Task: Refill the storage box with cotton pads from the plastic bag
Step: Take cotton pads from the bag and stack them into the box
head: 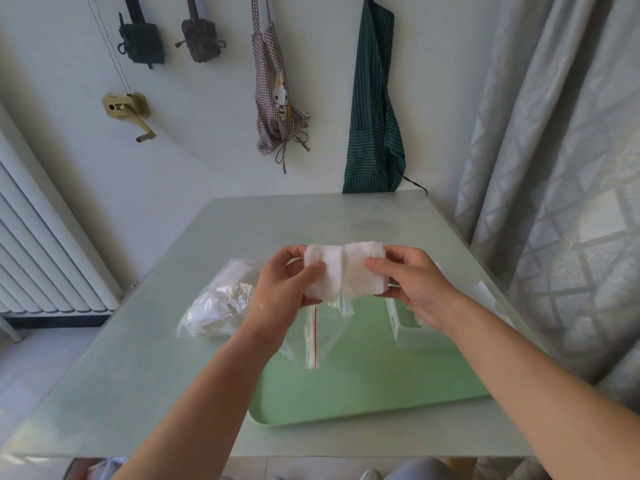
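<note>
Currently in hand: a stack of cotton pads [346, 268] is out of the bag and held in the air between both hands, not yet in the box
Left hand [282, 289]: clamped on the stack's 9 o'clock end, thumb across the front and fingers curled behind
Right hand [419, 285]: pinching the 3 o'clock end, thumb in front and fingers wrapped round the back
Cotton pads: mid-view, above the far part of the green tray [363, 393]; the stack dips in the middle, so it looks like two loose bundles pressed end to end
Zip bag [322, 336]: clear, with a red strip, hanging at 6 o'clock straight below the pads; it looks slack and empty, and whether the left hand is also holding it I cannot tell
Storage box [407, 336]: white, on the tray at about 4 o'clock from the pads, mostly hidden behind the right wrist; its opening is not visible
Crumpled bag [218, 306]: a second clear bag with white contents, lying on the table [138, 375] at 9 o'clock from the left hand
Progress, as a judgement: roughly midway, pads taken out but not yet loaded
Next move calls for: squaring the stack so no pads slip loose, carrying it towards 4 o'clock, and lowering it into the box; the dangling bag probably needs dropping first
</note>
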`<state>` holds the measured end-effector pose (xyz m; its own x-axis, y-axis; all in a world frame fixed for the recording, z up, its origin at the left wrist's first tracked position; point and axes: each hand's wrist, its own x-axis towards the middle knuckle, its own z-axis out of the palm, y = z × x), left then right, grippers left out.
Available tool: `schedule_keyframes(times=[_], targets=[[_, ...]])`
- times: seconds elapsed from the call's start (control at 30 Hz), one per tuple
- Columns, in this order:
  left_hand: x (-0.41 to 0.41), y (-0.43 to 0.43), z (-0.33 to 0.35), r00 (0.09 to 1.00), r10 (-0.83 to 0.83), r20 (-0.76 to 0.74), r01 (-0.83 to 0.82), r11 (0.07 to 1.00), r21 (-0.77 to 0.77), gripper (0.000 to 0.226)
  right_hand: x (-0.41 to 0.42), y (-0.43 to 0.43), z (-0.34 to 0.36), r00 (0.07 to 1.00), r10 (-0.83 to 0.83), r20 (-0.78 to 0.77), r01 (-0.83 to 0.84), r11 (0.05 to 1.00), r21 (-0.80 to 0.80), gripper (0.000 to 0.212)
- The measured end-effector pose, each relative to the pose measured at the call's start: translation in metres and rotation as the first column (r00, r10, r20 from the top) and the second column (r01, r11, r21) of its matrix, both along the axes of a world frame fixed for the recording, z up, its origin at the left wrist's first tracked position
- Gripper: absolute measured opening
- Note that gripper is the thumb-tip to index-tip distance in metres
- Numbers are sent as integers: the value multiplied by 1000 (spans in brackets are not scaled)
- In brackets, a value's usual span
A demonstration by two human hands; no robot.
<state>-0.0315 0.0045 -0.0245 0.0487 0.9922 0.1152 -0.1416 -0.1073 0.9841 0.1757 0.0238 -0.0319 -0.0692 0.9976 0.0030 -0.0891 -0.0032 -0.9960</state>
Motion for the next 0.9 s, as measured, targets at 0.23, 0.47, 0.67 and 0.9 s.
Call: schedule_keyframes(times=[0.23, 0.47, 0.67, 0.9], targets=[[24, -1, 1, 994, -61, -92, 68, 995, 70, 41, 9, -4, 6, 999, 32, 25, -32, 999, 8, 16], [46, -3, 7, 994, -98, -44, 101, 992, 76, 37, 25, -12, 10, 997, 56, 44, -57, 998, 7, 25], [65, -3, 8, 989, -11, -147, 26, 995, 99, 25, 37, -16, 13, 999, 35, 20, -36, 999, 7, 20], [77, 1, 11, 967, 46, -251, -6, 987, 158, 28, 54, -17, 22, 993, 119, -26, -120, 992, -48, 2]])
